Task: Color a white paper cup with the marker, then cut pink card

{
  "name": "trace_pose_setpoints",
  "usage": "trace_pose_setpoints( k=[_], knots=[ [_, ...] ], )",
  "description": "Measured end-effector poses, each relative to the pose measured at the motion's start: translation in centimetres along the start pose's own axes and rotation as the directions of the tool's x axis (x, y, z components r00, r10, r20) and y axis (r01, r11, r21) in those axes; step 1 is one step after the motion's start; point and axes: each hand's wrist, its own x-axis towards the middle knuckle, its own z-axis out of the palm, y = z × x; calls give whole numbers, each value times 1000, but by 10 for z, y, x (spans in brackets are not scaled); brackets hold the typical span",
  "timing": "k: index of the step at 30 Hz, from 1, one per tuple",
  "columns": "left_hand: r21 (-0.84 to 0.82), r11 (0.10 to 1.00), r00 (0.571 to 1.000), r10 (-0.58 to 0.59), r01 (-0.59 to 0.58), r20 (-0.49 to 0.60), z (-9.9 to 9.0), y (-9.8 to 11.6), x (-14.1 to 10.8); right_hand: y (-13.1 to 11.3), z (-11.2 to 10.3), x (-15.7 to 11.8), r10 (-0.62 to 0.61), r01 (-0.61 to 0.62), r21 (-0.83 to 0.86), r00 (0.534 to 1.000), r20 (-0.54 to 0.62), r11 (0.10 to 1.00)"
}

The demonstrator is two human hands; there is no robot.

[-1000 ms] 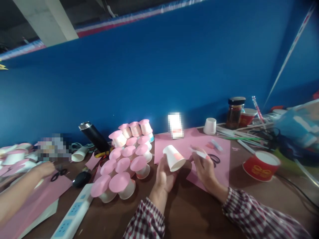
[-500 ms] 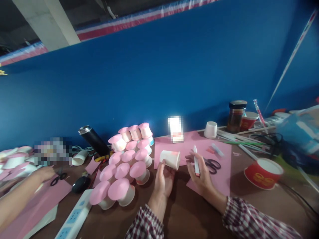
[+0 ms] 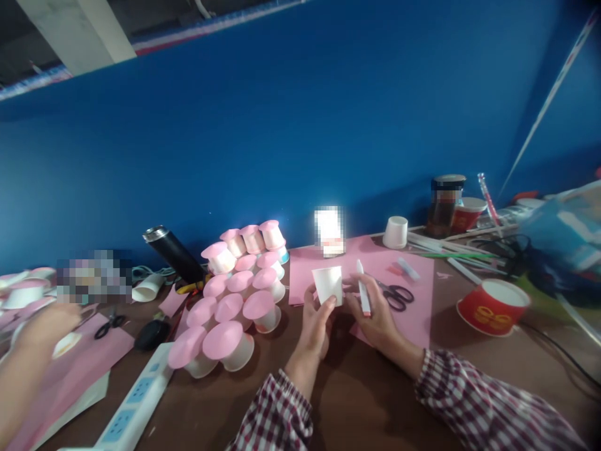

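Note:
My left hand point(image 3: 315, 326) is wrapped round a white paper cup point(image 3: 328, 285), held nearly upright with its wide rim up. Just to the right, my right hand point(image 3: 375, 316) grips a white marker point(image 3: 363, 289) with a red end, its tip pointing up. Both hands are over the front of a pink sheet point(image 3: 408, 294). Black-handled scissors point(image 3: 397, 295) lie on that sheet beyond my right fingers. Left of my left hand stand several paper cups topped with pink discs point(image 3: 228, 340).
A white power strip point(image 3: 136, 401) lies at front left, near a black tumbler point(image 3: 174, 254). A person's arm point(image 3: 35, 357) reaches over pink paper at far left. On the right are a red paper bowl point(image 3: 495, 308), an upturned white cup point(image 3: 395, 232) and a dark jar point(image 3: 444, 207).
The cup in my left hand has turned from lying sideways to nearly upright. My right hand with the marker has come closer to it. The view has tilted down slightly.

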Motion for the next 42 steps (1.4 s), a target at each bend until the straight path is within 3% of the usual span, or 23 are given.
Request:
trace_pose_setpoints(
  k=[5, 8, 11, 13, 15, 18, 21, 25, 29, 32, 34, 38, 42],
  knots=[
    [-150, 982, 990, -100, 114, 100, 2, 8, 1, -5, -1, -1, -13, 13, -12, 1000, 8, 1000],
    [-131, 984, 989, -111, 124, 99, 0, 7, 2, -8, -6, 0, -25, 24, -44, 1000, -19, 999],
    [93, 996, 1000, 10, -9, -12, -6, 3, 4, -10, -11, 4, -42, 34, -85, 994, -103, 996],
    [302, 946, 987, 143, -115, -70, -11, 0, 6, -9, -14, 6, -52, 37, -113, 989, -137, 993],
    [467, 865, 972, 230, -183, -45, -14, -1, 8, -5, -15, 7, -64, 44, -145, 988, -142, 988],
    [537, 808, 962, 271, -243, 29, -16, -1, 10, 0, -14, 8, -73, 42, -187, 984, -163, 981],
    [405, 884, 970, 240, -234, 35, -14, -2, 11, 2, -12, 9, -70, 28, -206, 977, -200, 978],
    [100, 977, 980, 193, -187, -53, -9, 0, 11, -1, -10, 6, -86, 43, -202, 974, -208, 978],
    [-95, 995, 999, 34, -35, -19, -7, 5, 10, -5, -4, -1, -133, 95, -209, 975, -180, 973],
    [-152, 988, 999, -14, 10, -31, -6, 7, 8, -5, 0, -5, -127, 98, -184, 981, -148, 978],
    [-157, 988, 1000, -7, 10, 17, -5, 8, 6, -6, 0, -5, -66, 50, -102, 985, -162, 994],
    [-86, 996, 985, 50, -36, 167, -3, 8, 3, -13, -2, -2, 175, -153, 148, 973, -148, 977],
    [-9, 996, 975, 88, -88, 203, -4, 7, 3, -23, -5, 2, 348, -314, 254, 932, -105, 915]
  ],
)
